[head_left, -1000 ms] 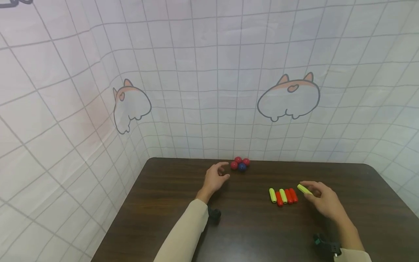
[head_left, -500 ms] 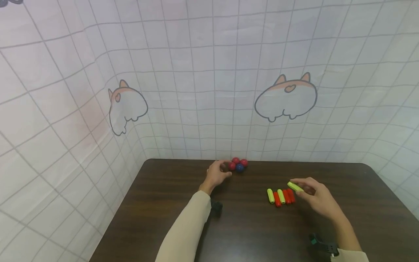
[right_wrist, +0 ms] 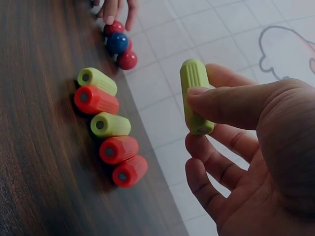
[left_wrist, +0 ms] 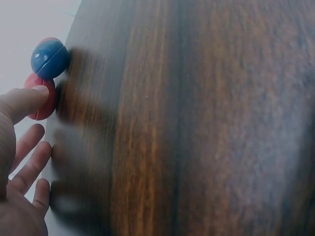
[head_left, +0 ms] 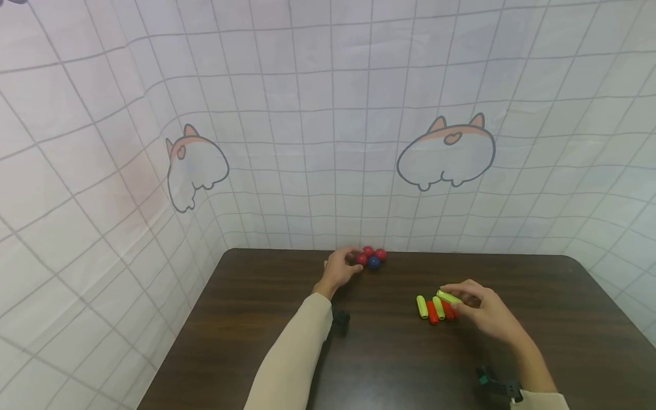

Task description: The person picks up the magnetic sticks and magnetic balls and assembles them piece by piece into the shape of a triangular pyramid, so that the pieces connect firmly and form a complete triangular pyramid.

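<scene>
Right hand (head_left: pixel 484 312): pinching a yellow stick (right_wrist: pixel 196 76), raised over the right end of the row of sticks (head_left: pixel 438 308), long axis slanting crosswise to theirs.
Left hand (head_left: pixel 337 271): pinching a red ball (head_left: pixel 361 259), well left of the row.
Row: on the bench (head_left: pixel 256 319), nearer the right hand.
Far edge: blue ball (head_left: pixel 374 262) beside the pinched one.

A ridged lime rod (right_wrist: pixel 194 76) is held lifted near five lime and red rods (right_wrist: pixel 113 125), side by side; a glossy red ball (left_wrist: pixel 45 108) sits beside a blue ball (left_wrist: pixel 50 60).

Pegs (right_wrist: pixel 110 125) are lime or red, balls (right_wrist: pixel 117 44) red or blue, gridded backdrop (head_left: pixel 318 142) seemingly white.
</scene>
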Motion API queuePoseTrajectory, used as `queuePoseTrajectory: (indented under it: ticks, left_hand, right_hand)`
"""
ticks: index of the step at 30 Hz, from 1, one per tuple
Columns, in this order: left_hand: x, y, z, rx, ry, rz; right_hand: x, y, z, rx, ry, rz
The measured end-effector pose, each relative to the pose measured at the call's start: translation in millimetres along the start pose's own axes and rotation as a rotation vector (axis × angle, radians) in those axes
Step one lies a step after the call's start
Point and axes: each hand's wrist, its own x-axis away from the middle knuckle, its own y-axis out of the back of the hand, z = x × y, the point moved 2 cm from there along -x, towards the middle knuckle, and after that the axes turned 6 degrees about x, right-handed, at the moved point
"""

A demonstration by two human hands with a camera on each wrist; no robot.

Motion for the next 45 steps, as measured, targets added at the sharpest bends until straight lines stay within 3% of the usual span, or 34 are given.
queuePoseTrajectory:
  ticks: [14,45]
  left_hand:
    - [-0.9,-4.4,-0.1,-0.060,-0.010,-0.039]
    - [4.5,-2.3,-0.7,-0.034,0.013,-0.081]
  right_hand:
    - [1.8,-2.5,-1.2,-0.014,-0.014,0.001]
    - [1.7,0.5,-2.9,-0.015,-0.033,0.008]
